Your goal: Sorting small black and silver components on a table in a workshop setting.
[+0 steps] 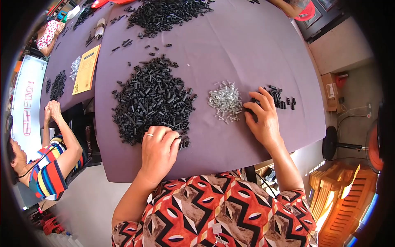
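Observation:
A big heap of small black plastic tubes (154,99) lies on the cloth-covered table. My left hand (158,150) rests at its near edge, fingers curled down and close together; what they grip, if anything, is hidden. To the right sits a smaller pile of clear plastic pieces (225,101). Just beyond it, my right hand (265,119) is bent over the table with thumb and fingers apart, and dark pieces show in the gap. A small group of black tubes (279,96) lies beside its fingertips, on the far right side.
Another black heap (164,16) spreads at the table's far side. On the left, a yellow booklet (87,70) lies near more black and clear pieces. A person in a striped top (53,164) sits there, hands together. Orange plastic chairs (345,201) and a fan (372,146) stand right.

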Available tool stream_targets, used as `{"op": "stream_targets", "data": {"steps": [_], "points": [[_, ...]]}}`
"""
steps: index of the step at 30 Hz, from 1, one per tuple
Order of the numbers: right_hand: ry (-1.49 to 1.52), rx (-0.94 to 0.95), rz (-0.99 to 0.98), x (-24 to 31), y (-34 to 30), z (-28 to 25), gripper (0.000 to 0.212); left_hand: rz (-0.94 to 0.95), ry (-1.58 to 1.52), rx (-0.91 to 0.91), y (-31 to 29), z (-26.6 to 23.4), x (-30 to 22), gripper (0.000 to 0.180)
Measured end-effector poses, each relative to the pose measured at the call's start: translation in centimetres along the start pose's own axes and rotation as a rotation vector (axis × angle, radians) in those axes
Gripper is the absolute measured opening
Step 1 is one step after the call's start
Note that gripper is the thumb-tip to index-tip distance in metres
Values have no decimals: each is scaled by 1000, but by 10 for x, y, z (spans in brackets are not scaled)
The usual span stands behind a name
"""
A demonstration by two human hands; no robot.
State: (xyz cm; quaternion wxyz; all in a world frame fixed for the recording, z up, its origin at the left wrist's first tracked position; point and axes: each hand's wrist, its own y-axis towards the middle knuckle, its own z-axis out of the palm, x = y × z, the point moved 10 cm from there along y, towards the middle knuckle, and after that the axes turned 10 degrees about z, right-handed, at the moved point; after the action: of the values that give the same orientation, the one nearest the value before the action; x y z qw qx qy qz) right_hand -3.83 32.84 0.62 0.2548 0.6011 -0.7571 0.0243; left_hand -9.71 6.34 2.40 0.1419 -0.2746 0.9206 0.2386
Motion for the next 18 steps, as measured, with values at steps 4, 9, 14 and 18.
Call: {"op": "stream_targets", "data": {"steps": [4, 9, 14, 18], "points": [[-29, -52, 23, -21, 7, -1, 24, -33, 0, 13, -3, -1, 6, 13], [-33, -76, 23, -5, 4, -17, 26, 3, -14, -9, -1, -1, 2, 16], [132, 57, -161, 53, -10, 8, 26, -9, -9, -5, 0, 0, 0, 16], [113, 110, -187, 69, -14, 20, 26, -9, -13, -13, 2, -3, -3, 17]]}}
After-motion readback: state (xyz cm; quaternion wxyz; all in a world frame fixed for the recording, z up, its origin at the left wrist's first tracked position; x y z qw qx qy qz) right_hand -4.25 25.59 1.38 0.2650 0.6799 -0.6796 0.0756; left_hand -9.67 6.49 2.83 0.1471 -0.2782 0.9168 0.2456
